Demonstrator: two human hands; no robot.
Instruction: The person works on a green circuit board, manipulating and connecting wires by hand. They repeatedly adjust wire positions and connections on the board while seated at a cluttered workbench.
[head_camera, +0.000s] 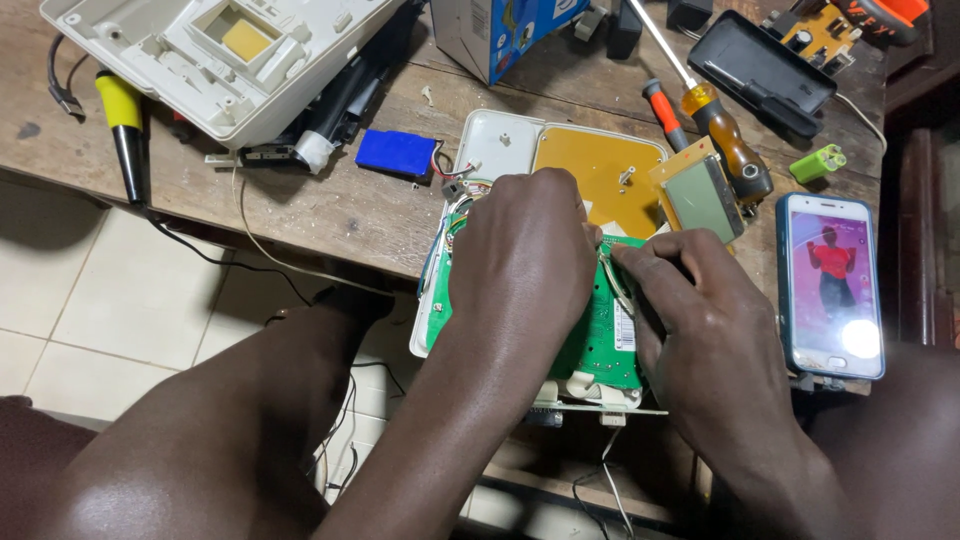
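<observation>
An opened white device (497, 143) lies at the near edge of a wooden bench, with a green circuit board (606, 338) inside and a yellow-brown panel (597, 170) at its far end. My left hand (525, 260) rests curled over the board's middle and hides most of it. My right hand (700, 320) pinches thin wires (612, 272) at the board's right side, fingertips almost touching my left hand. A small display module (703, 196) leans against the device's far right corner.
A lit smartphone (831, 283) lies to the right. Two screwdrivers (727, 135) (662, 110) lie beyond the display. A blue battery pack (397, 152) sits left of the device, a white casing (215, 55) far left, a yellow-handled tool (126, 130) beside it. My knee is below the bench.
</observation>
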